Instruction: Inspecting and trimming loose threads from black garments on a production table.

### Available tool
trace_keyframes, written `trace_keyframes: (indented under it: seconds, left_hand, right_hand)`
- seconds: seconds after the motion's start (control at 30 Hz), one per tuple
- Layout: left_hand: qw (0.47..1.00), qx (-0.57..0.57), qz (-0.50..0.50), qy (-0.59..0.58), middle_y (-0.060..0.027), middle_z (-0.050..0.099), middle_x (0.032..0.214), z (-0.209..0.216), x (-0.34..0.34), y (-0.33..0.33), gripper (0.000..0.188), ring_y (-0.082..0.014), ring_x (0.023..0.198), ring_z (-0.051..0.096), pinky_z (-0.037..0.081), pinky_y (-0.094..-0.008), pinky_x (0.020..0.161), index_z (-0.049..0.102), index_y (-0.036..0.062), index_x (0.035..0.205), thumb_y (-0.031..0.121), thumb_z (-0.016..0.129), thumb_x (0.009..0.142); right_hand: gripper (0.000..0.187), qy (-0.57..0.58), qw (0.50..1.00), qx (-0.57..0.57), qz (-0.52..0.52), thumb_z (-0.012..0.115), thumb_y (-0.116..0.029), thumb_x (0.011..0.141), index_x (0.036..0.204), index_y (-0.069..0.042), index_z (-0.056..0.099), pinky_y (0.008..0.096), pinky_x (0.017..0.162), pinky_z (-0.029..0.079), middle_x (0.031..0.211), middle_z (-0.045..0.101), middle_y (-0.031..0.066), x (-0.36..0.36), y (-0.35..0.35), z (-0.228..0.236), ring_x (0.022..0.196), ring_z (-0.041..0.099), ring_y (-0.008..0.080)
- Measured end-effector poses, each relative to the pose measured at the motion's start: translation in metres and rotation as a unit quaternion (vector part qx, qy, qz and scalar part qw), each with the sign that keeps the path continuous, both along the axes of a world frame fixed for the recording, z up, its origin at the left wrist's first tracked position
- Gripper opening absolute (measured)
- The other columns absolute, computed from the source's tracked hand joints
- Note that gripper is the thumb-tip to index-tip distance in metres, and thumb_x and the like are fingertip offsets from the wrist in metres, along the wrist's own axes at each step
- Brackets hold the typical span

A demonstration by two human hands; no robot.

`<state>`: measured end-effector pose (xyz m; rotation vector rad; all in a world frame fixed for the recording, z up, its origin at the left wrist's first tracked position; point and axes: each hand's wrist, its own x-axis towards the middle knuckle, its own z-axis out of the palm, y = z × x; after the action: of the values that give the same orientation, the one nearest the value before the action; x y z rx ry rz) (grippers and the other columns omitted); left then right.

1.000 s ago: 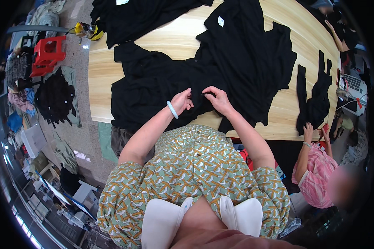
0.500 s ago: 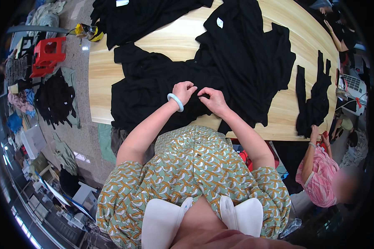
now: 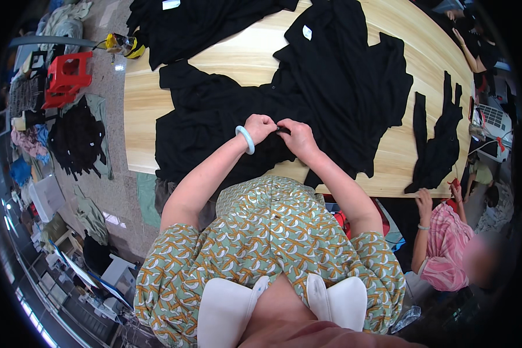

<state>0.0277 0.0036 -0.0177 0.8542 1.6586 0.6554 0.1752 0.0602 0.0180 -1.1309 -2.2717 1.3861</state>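
A black garment (image 3: 209, 122) is spread on the wooden table (image 3: 140, 116) in front of me, with folds along its body and a sleeve pointing to the far left. Above its middle, my left hand (image 3: 260, 127) is closed, thumb and fingertips pinching a bit of the black cloth. Almost touching it, my right hand (image 3: 298, 141) pinches the same cloth from the other side; a dark edge shows between its fingertips. The finest detail of what they grip is too small to make out. A pale bangle (image 3: 246, 140) circles my left wrist.
More black garments lie at the far left (image 3: 197, 29) and far right (image 3: 354, 75), each with a white label. On the right, a person in a pink striped top (image 3: 446, 243) reaches toward another black garment (image 3: 438, 139). A red stool (image 3: 68, 78) stands left of the table.
My hands have come closer together, and their fingertips now pinch the black cloth between them. The person on the right has drawn one hand back toward the table's near edge.
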Motion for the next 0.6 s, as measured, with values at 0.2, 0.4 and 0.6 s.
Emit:
trace_keyframes:
  seconds: [0.2, 0.4, 0.6]
  left_hand:
    - [0.968, 0.089, -0.081, 0.221, -0.0160, 0.060, 0.067, 0.012, 0.015, 0.001, 0.016, -0.0312, 0.063, 0.059, 0.048, -0.0377, 0.059, 0.061, 0.0018, 0.067, 0.017, 0.058, 0.068]
    - [0.962, 0.135, -0.134, 0.197, -0.0154, 0.056, 0.073, 0.020, 0.021, -0.021, 0.019, -0.0304, 0.072, 0.055, 0.044, -0.0383, 0.064, 0.059, -0.0005, 0.076, 0.018, 0.060, 0.072]
    - [0.961, 0.138, -0.085, 0.225, -0.0154, 0.055, 0.074, 0.008, 0.037, -0.031, 0.012, -0.0319, 0.073, 0.054, 0.044, -0.0402, 0.067, 0.058, -0.0005, 0.077, 0.010, 0.054, 0.073]
  right_hand:
    - [0.007, -0.017, 0.982, 0.170, 0.082, 0.060, -0.004, 0.064, 0.070, -0.003, 0.056, 0.0375, 0.063, 0.042, 0.066, 0.056, 0.0116, 0.005, -0.002, -0.006, 0.068, 0.055, 0.0283]
    - [0.007, -0.027, 0.987, 0.137, 0.077, 0.058, 0.000, 0.063, 0.070, -0.002, 0.056, 0.0393, 0.066, 0.043, 0.070, 0.057, 0.0149, 0.011, -0.011, -0.006, 0.070, 0.056, 0.0305]
    - [0.003, -0.028, 0.988, 0.127, 0.078, 0.058, -0.002, 0.066, 0.068, -0.001, 0.056, 0.0393, 0.064, 0.043, 0.068, 0.057, 0.0153, 0.012, -0.012, -0.010, 0.069, 0.056, 0.0308]
